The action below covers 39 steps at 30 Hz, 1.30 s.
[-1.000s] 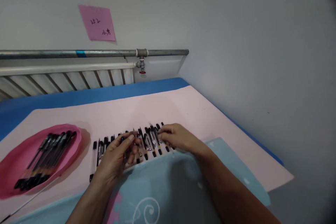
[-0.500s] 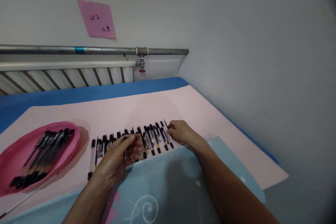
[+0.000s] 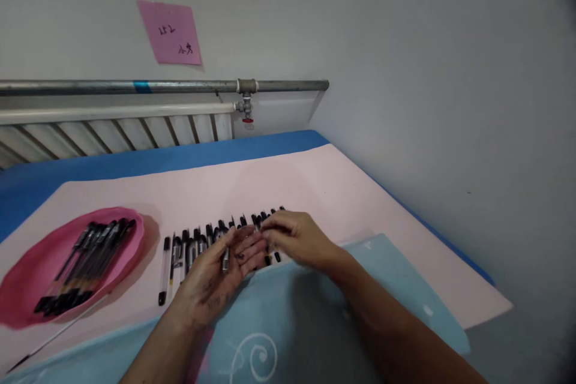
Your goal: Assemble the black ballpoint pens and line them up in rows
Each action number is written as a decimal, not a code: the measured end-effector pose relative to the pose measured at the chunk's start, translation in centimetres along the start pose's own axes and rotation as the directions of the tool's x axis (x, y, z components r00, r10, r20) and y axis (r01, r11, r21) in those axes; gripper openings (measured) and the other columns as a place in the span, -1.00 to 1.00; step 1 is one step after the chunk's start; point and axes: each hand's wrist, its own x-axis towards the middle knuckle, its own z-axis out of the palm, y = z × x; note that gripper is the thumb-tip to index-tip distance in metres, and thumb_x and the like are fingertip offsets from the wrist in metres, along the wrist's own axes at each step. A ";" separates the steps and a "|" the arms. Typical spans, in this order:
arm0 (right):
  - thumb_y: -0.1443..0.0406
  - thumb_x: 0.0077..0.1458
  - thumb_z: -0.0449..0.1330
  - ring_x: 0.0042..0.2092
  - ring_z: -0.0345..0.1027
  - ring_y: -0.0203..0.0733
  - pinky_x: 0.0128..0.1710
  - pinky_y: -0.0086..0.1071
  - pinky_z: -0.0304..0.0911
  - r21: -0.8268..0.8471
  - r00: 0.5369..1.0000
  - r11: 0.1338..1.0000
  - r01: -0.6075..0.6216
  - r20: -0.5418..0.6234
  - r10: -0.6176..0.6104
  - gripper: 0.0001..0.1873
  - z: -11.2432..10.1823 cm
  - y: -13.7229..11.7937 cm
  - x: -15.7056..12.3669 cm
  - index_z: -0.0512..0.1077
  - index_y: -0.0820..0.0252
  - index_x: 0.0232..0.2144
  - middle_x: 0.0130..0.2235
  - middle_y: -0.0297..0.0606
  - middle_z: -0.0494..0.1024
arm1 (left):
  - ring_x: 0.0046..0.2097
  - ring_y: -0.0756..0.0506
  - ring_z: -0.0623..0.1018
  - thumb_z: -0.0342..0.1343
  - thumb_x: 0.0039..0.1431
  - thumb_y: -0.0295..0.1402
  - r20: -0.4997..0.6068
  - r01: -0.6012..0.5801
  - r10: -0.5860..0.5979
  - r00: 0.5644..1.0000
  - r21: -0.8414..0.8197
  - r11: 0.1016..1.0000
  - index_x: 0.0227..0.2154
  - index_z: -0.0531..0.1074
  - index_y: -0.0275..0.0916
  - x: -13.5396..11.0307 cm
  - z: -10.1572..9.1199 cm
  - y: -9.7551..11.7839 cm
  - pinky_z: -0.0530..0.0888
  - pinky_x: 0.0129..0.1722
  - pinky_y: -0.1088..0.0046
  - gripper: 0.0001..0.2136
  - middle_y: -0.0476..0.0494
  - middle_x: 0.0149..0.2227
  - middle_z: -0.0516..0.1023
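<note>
The pink sheet (image 3: 288, 183) covers most of the blue table (image 3: 135, 159), w/ a light blue cloth (image 3: 288, 318) at the near edge. A pink dish (image 3: 27, 273) at left holds black pens (image 3: 85, 267). A row of pens (image 3: 198, 240) lies side by side on the sheet, just beyond the cloth. Left hand (image 3: 216, 270) is half open, palm up, a pen part (image 3: 225, 258) rests on its fingers. Right hand (image 3: 292, 237) is curled over the right end of the row; cannot tell if it grasps sth. A thin refill (image 3: 54, 336) lies near the dish.
</note>
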 end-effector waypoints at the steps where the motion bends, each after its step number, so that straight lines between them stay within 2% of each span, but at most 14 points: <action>1: 0.37 0.04 0.04 -0.31 0.30 -0.34 -0.30 -0.51 0.16 -0.004 0.997 0.997 0.076 0.018 -0.076 -0.81 0.6 -0.6 -0.1 0.44 0.17 -0.31 -0.35 -0.32 0.46 | -0.16 -0.11 0.50 -0.03 0.12 -0.35 0.002 -0.020 0.020 1.000 -0.016 1.000 -0.32 0.45 -0.34 0.0 0.1 -0.1 0.44 -0.13 0.31 -0.80 -0.30 -0.18 0.49; 3: 0.38 0.04 0.05 -0.23 0.29 -0.31 -0.22 -0.46 0.16 -0.043 0.980 0.980 0.194 0.051 -0.191 -0.79 1.7 -1.4 -0.3 0.43 0.16 -0.26 -0.28 -0.29 0.46 | -0.25 -0.04 0.51 -0.03 0.12 -0.37 -0.009 -0.052 0.052 0.999 -0.044 0.998 -0.35 0.47 -0.33 -0.1 0.2 -0.2 0.46 -0.19 0.38 -0.80 -0.22 -0.26 0.51; 7: 0.36 0.08 0.04 -0.18 0.25 -0.24 -0.16 -0.38 0.16 -0.124 0.941 0.934 0.335 0.096 -0.324 -0.81 3.2 -1.7 -0.5 0.38 0.21 -0.24 -0.24 -0.22 0.43 | -0.31 0.03 0.49 -0.04 0.13 -0.39 -0.060 -0.033 0.028 0.998 -0.088 0.996 -0.36 0.48 -0.36 -0.1 0.3 -0.4 0.45 -0.31 0.58 -0.79 -0.18 -0.34 0.51; 9: 0.37 0.09 0.01 -0.16 0.23 -0.22 -0.14 -0.34 0.15 -0.164 0.927 0.913 0.374 0.096 -0.362 -0.83 3.7 -1.6 -0.6 0.37 0.23 -0.27 -0.25 -0.20 0.42 | -0.30 0.03 0.49 -0.04 0.14 -0.39 -0.052 -0.012 0.008 0.999 -0.087 0.996 -0.35 0.48 -0.37 -0.1 0.4 -0.4 0.44 -0.33 0.60 -0.78 -0.19 -0.33 0.51; 12: 0.39 0.08 -0.02 -0.18 0.22 -0.19 -0.14 -0.31 0.14 -0.244 0.932 0.899 0.363 0.086 -0.353 -0.84 4.6 -1.7 -0.9 0.35 0.24 -0.30 -0.27 -0.17 0.41 | -0.25 -0.03 0.49 -0.04 0.13 -0.35 -0.019 0.002 -0.003 1.000 -0.039 0.999 -0.32 0.48 -0.35 -0.1 0.5 -0.5 0.45 -0.31 0.52 -0.77 -0.21 -0.30 0.51; 16: 0.38 0.05 0.00 -0.25 0.23 -0.21 -0.21 -0.35 0.14 -0.294 0.958 0.913 0.285 0.047 -0.283 -0.87 5.1 -2.2 -0.9 0.34 0.25 -0.38 -0.32 -0.20 0.40 | -0.22 -0.08 0.49 -0.02 0.11 -0.34 -0.034 0.003 -0.002 0.999 0.011 1.000 -0.32 0.48 -0.32 -0.2 0.7 -0.6 0.46 -0.30 0.47 -0.78 -0.22 -0.28 0.50; 18: 0.39 0.02 0.01 -0.29 0.24 -0.26 -0.27 -0.42 0.13 -0.240 0.978 0.949 0.205 0.012 -0.208 -0.88 4.3 -2.0 -0.7 0.34 0.22 -0.39 -0.33 -0.26 0.42 | -0.24 -0.06 0.49 -0.03 0.12 -0.35 -0.047 -0.029 0.030 0.998 0.008 1.000 -0.34 0.48 -0.33 -0.1 0.7 -0.6 0.45 -0.30 0.47 -0.79 -0.22 -0.27 0.50; 20: 0.40 -0.01 0.01 -0.34 0.25 -0.32 -0.35 -0.48 0.10 -0.201 0.996 0.978 0.053 -0.058 -0.066 -0.85 2.6 -1.3 -0.6 0.35 0.19 -0.38 -0.36 -0.32 0.43 | -0.28 -0.04 0.49 -0.01 0.11 -0.38 -0.070 -0.067 0.069 0.995 0.040 0.997 -0.35 0.46 -0.34 -0.1 0.6 -0.6 0.45 -0.33 0.48 -0.82 -0.22 -0.28 0.49; 23: 0.41 -0.05 0.00 -0.39 0.24 -0.33 -0.42 -0.50 0.03 -0.269 0.972 0.940 -0.210 -0.164 0.170 -0.84 -0.4 0.7 -0.7 0.36 0.20 -0.42 -0.42 -0.32 0.44 | -0.49 0.07 0.42 0.09 0.02 -0.40 -0.090 -0.107 0.124 0.988 0.167 0.980 -0.36 0.43 -0.34 -0.1 0.1 -0.2 0.38 -0.53 0.57 -0.86 -0.12 -0.42 0.45; 26: 0.41 -0.08 -0.01 -0.45 0.21 -0.33 -0.47 -0.49 -0.02 -0.386 0.936 0.853 -0.352 -0.155 0.316 -0.85 -2.5 2.8 -1.2 0.36 0.23 -0.50 -0.48 -0.30 0.44 | -0.66 0.17 0.17 0.15 -0.04 -0.35 -0.086 -0.126 0.147 0.985 0.215 0.969 -0.39 0.41 -0.33 -0.2 -0.3 0.4 0.13 -0.73 0.67 -0.84 0.05 -0.58 0.28; 29: 0.42 -0.11 -0.01 -0.49 0.18 -0.34 -0.49 -0.48 -0.06 -0.433 0.916 0.813 -0.390 -0.091 0.391 -0.85 -3.0 3.9 -1.7 0.36 0.24 -0.53 -0.52 -0.29 0.43 | -0.67 0.18 0.11 0.14 -0.04 -0.31 -0.093 -0.124 0.144 0.985 0.195 0.973 -0.43 0.39 -0.33 -0.2 -0.3 0.9 0.05 -0.75 0.67 -0.83 0.08 -0.60 0.21; 39: 0.43 -0.12 0.01 -0.50 0.19 -0.35 -0.51 -0.49 -0.06 -0.417 0.883 0.818 -0.395 0.073 0.464 -0.86 -3.0 2.9 -1.7 0.38 0.25 -0.54 -0.52 -0.29 0.44 | -0.56 0.08 0.29 0.02 0.00 -0.40 -0.111 -0.104 0.117 0.987 0.122 0.987 -0.47 0.38 -0.33 -0.2 -0.2 1.1 0.28 -0.65 0.57 -0.89 -0.05 -0.50 0.32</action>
